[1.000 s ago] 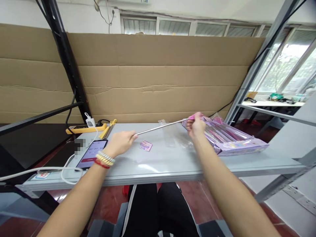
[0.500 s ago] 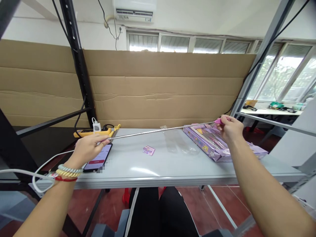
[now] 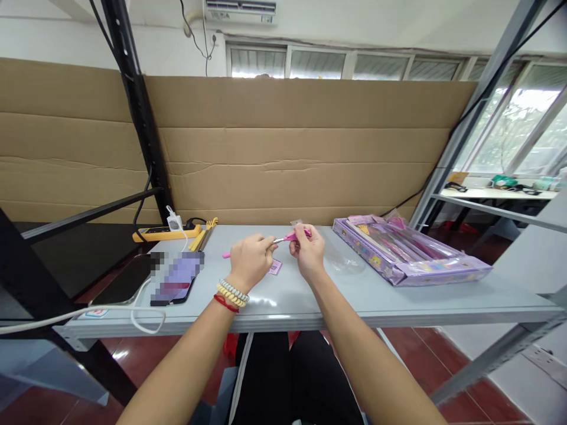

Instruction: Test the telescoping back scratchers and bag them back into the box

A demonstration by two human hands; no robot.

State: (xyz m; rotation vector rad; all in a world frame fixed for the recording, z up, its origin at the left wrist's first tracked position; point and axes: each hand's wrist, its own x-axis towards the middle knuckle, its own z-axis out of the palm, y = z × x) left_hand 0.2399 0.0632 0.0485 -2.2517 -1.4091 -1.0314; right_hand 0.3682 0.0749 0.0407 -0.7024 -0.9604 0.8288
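Note:
A thin telescopic rod with pink ends (image 3: 291,236) is held between my two hands above the middle of the table. My left hand (image 3: 250,260) is closed around its pink handle side, and a pink end pokes out to the left of the fist. Beside it, my right hand (image 3: 309,251) pinches the other pink end. Only a short piece of silver metal shows between the hands. Under them lies a small purple card (image 3: 275,268), partly hidden by my left hand. Clear plastic wrapping (image 3: 348,263) lies to the right of my right hand.
A purple box with a clear window (image 3: 438,271) lies on the table's right. On the left are a phone (image 3: 179,277), a dark tablet-like slab (image 3: 121,283), a yellow power strip (image 3: 155,235), a yellow claw-ended stick (image 3: 208,230) and a white cable (image 3: 148,324). Cardboard (image 3: 292,153) stands behind.
Both hands have come together from far apart. The rod, stretched long across the table before, is now collapsed to a short length between them.

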